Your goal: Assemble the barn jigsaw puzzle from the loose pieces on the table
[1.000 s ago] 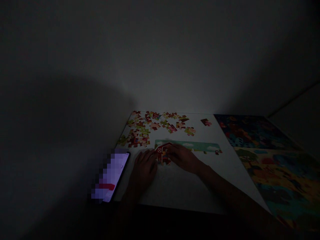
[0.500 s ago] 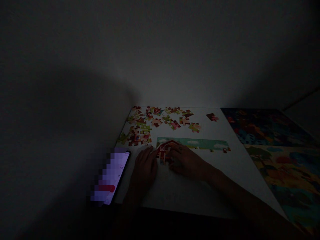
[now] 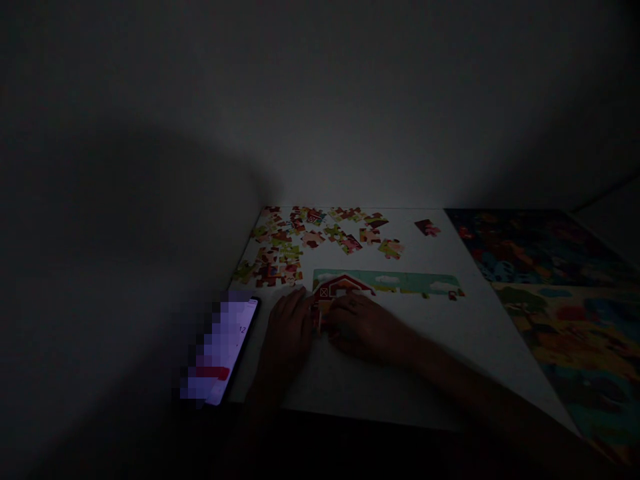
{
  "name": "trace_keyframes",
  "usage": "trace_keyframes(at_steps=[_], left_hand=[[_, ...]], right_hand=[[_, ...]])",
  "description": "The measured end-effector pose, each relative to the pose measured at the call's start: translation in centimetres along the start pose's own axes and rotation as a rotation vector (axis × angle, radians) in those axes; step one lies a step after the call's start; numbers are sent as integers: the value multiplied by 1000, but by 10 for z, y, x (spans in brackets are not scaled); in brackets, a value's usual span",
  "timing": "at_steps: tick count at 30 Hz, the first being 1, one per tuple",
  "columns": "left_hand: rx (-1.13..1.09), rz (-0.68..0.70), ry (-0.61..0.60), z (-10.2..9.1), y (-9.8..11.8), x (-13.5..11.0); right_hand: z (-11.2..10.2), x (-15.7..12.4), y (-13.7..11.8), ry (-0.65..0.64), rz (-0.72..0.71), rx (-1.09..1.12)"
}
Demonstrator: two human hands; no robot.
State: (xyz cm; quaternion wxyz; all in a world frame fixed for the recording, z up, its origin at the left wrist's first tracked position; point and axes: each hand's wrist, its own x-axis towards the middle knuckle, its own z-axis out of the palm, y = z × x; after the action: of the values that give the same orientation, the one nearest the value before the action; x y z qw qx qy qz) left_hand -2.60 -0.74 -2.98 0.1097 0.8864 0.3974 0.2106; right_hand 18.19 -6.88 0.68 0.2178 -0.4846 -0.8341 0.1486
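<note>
A partly joined jigsaw puzzle (image 3: 400, 281) lies on the white table, showing a strip of teal sky and a red barn (image 3: 325, 292) at its left end. My left hand (image 3: 287, 327) rests flat beside the barn's left edge, fingers stretched out and touching that side. Over the lower part of the barn is my right hand (image 3: 367, 325), its fingers bent down and closed on a puzzle piece (image 3: 321, 325) that they partly cover. Dim light hides the fingertips and the exact fit of this piece.
Many loose puzzle pieces (image 3: 313, 239) are spread across the table's back left, and a lone pair of pieces (image 3: 427, 227) lies further right. A lit phone (image 3: 240, 347) sits at the left edge. Finished-looking colourful pictures (image 3: 565, 313) cover the right side, and a pale wall rises behind.
My right hand has shifted slightly left and down over the barn, uncovering more of its roof. My left hand stays about where it was. The whole view has tilted a little.
</note>
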Motion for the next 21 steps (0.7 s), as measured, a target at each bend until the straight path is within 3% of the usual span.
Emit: trace_keyframes(at_steps=[21], left_hand=[[24, 11, -14, -1, 1, 1]], right_hand=[[4, 1, 2, -27, 11, -3]])
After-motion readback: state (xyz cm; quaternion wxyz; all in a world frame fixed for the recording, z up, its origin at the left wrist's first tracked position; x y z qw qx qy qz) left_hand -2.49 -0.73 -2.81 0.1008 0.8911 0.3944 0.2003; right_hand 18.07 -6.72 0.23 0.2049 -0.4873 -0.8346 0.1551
